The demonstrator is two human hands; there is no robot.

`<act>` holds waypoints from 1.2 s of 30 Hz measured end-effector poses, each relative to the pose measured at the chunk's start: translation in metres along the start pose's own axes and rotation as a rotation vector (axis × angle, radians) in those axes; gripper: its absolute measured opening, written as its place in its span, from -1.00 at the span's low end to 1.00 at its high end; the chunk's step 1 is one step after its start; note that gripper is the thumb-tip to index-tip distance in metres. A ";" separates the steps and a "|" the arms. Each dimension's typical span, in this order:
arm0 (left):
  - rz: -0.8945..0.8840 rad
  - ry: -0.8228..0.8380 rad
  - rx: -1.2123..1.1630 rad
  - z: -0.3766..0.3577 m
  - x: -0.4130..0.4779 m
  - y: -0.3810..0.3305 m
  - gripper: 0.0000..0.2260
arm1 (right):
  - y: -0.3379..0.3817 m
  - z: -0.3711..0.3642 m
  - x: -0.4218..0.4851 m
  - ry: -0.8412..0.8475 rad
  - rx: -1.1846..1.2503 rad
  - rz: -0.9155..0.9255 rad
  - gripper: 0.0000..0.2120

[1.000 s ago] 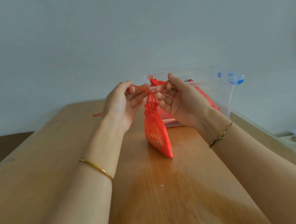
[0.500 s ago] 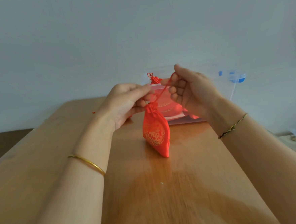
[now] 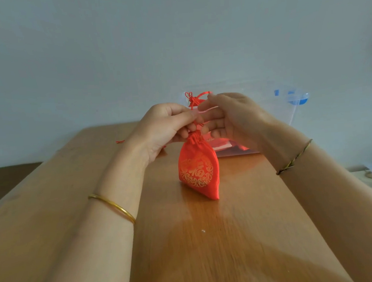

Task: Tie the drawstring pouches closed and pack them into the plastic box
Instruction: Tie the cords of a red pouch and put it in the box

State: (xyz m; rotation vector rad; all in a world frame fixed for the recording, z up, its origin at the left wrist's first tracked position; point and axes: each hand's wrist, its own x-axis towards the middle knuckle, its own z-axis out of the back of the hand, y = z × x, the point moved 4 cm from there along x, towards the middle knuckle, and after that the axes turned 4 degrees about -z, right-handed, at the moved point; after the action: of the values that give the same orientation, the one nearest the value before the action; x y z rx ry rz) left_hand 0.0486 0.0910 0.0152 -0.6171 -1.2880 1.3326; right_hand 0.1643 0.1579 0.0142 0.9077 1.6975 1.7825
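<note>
A red drawstring pouch (image 3: 199,170) with a gold pattern stands upright on the wooden table (image 3: 209,238), its neck gathered tight. My left hand (image 3: 164,129) pinches the red cord just above the neck. My right hand (image 3: 229,118) meets it from the right, fingers curled around the cord, a loop of which arches over the fingertips. Behind my hands stands the clear plastic box (image 3: 273,117) with other red pouches inside; the knotted top of one pouch (image 3: 192,99) pokes up above my left hand.
A blue latch (image 3: 302,100) sits on the box's right end. A short scrap of red cord (image 3: 120,141) lies on the table at the far left. The table's right edge runs close to my right forearm, with clutter on the floor beyond it.
My hands have come together above the pouch's neck; the right hand dropped from its raised pull. The pouch has turned so its gold pattern faces me.
</note>
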 end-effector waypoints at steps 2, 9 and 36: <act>0.011 -0.024 -0.018 0.002 0.000 0.001 -0.85 | 0.001 -0.002 0.000 -0.005 -0.070 0.029 -0.89; 0.040 -0.184 -0.054 0.008 0.000 0.004 -0.87 | 0.004 -0.007 -0.001 -0.061 -0.425 0.269 -0.83; -0.238 -0.264 0.571 0.003 0.000 -0.019 -0.88 | -0.017 0.000 0.005 -0.080 0.157 -0.185 -0.86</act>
State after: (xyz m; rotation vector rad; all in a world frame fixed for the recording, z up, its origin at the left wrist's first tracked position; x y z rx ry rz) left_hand 0.0525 0.0854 0.0332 0.1083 -1.0688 1.5202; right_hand 0.1594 0.1633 -0.0019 0.8441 1.8259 1.4915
